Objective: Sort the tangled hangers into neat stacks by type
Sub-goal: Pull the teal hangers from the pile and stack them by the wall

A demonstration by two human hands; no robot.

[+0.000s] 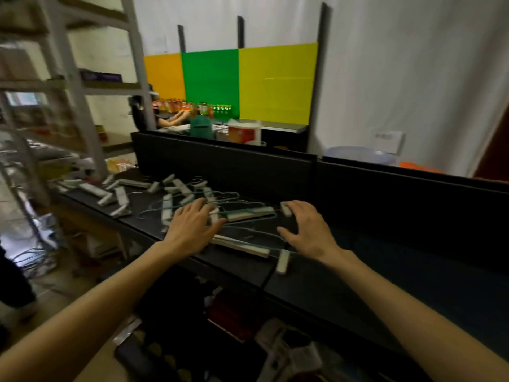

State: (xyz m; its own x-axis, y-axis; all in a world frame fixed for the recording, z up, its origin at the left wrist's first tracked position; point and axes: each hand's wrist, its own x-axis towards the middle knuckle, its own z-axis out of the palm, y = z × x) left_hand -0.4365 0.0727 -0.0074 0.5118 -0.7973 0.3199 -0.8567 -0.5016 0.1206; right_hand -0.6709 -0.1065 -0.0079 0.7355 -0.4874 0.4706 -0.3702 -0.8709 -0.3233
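Two bare hands are reaching over a dark table [358, 271] in the head view, the only view given, and neither is gripping anything yet. The left hand [192, 227] is hovering over or lightly touching the near part of the tangled hangers [192, 199], its fingers straight and spread; the blur is making it impossible to tell contact from a small gap. The right hand [305, 230] is lying just to the right of the tangle, fingers relaxed and spread, its fingertips close to a pale clip [286, 209]. Between the hands a hanger with a pale bar [249, 213] is lying across thin wire, and another pale-barred hanger [239, 245] is sitting at the near table edge with a loose clip piece [283, 261] beside it. More pale pieces are lying scattered toward the left end of the table [110, 194]. Judging by this, the sorting is barely starting: no neat stack is showing anywhere, the wires are crossing one another, and nearly all the separating and stacking by type is left to do. Behind the dark partition [248, 166], coloured panels [248, 81] are standing, and another person's hands [179, 115] are working among bottles.
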